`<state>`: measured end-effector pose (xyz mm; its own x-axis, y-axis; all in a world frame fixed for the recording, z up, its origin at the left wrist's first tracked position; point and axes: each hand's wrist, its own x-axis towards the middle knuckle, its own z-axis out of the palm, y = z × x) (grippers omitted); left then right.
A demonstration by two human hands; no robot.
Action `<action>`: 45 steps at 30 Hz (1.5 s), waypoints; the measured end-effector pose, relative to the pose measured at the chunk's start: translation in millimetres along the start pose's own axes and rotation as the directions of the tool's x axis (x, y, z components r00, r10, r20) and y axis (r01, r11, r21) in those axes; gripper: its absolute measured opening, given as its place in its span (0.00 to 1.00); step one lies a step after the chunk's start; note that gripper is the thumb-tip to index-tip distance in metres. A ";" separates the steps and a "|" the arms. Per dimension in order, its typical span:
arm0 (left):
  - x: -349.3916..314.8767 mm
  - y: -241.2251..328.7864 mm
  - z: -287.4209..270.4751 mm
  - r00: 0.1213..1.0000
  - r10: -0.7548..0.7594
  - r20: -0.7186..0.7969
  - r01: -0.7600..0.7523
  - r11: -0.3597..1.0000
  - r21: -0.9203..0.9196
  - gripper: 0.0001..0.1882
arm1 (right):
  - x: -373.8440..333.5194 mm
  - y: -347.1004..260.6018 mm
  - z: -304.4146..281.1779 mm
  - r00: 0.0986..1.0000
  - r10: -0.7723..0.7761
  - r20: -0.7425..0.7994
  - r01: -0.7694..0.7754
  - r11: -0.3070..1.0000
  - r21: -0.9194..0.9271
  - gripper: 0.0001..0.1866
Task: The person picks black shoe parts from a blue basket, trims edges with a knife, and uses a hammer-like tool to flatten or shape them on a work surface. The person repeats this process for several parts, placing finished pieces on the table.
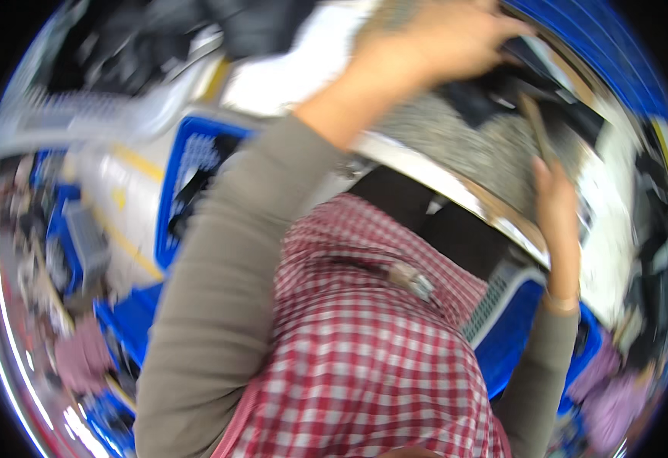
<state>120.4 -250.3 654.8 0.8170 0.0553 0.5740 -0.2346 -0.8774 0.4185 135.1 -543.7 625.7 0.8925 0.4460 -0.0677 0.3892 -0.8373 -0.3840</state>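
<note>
Bench: white-topped bench [609, 256] runs across in front of you. On it lies a grey, speckled, flat work panel [456, 145], its near edge facing your body.

Containers: a pale, see-through plastic basket [112, 126] stands at upper left with black material in it; a blue plastic crate with perforated walls [167, 195] sits below it, also holding dark pieces.

Work: thin, flat, black sheet-like pieces [578, 114] lie at the far right of the panel, overlapping in part; count unclear through blur.

Left hand [456, 38]: reaches over the far side of the panel, beside the black pieces, fingers stretched to the right. Cannot tell whether its grip is spread or pinching anything.

Right hand [557, 198]: at the panel's right side, grip apparently pinching the near end of a slim, tan, stick-shaped tool [534, 122]. The tool's far end points at the black pieces; contact cannot be confirmed.

Handling, my judgement: steady the piece with your left fingertips, clear of the tool's path. Hold the tool low and lightly, use short even strokes, and separate overlapping edges first, since thin sheets may slide or crease.
</note>
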 end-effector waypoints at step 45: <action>-74.8 -1.7 -33.5 0.855 -0.135 0.501 0.146 0.989 0.019 0.41 | -71.4 -16.0 -10.9 0.956 -0.209 -0.205 0.199 0.978 -0.066 0.19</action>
<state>42.0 -237.0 634.7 0.9940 -0.0726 0.0819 -0.1033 -0.8687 0.4844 67.6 -565.6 646.7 0.8188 0.5364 0.2044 0.5736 -0.7505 -0.3283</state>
